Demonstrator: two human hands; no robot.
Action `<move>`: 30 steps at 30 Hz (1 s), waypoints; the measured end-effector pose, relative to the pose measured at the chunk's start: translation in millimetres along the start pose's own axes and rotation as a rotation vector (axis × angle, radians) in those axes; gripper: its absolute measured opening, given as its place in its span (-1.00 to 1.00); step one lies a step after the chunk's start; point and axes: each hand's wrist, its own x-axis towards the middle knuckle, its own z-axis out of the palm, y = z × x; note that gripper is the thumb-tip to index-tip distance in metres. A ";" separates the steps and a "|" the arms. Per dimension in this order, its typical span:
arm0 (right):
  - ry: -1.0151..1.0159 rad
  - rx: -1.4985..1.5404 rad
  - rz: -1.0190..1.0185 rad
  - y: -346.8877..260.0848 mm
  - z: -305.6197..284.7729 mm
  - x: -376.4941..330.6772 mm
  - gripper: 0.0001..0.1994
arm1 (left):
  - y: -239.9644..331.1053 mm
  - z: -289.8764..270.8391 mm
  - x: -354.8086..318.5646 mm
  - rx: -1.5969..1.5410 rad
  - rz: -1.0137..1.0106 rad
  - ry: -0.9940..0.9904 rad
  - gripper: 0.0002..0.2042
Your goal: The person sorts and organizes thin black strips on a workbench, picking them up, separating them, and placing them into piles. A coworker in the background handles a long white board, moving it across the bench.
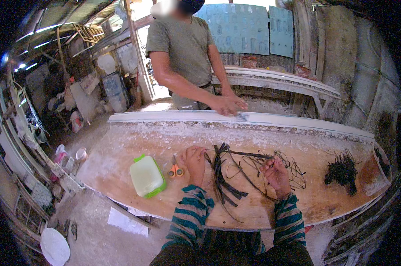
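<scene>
"Two striped sleeves are reaching over the desk. What is each grip doing?"

"The right grip is pinching one end of a black strip. Left of it, a pile of dark strips is lying on the wood, and the left grip is resting just beside that pile. Whether its fingertips are closing on anything, nobody is able to tell."

"And the strip itself?"

"It is running leftward over the top of the pile, nearly straight. It is probably behaving as something light and bendy, tangling sooner than breaking. A pinch near either end is looking like the surest hold."

"Farther off?"

"A long white beam is lying along the far side, and a co-worker is leaning toward it."
</scene>
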 end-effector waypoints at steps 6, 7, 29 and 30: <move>-0.010 0.020 -0.010 0.7 -6.6 -1.9 -0.90 | -10.2 12.3 -4.0 -0.215 -0.085 -0.060 -0.91; -0.029 0.041 -0.014 2.7 -13.3 -1.8 -0.85 | -12.9 14.7 -4.2 -0.229 -0.096 -0.068 -0.91; 0.055 0.121 -0.182 -2.8 -9.6 3.8 -0.83 | 15.2 7.0 -6.1 -0.715 -0.104 -0.499 -0.93; 0.081 0.061 -0.157 -1.9 -10.5 4.1 -0.83 | 15.9 9.0 -11.2 -0.810 -0.223 -0.526 -0.93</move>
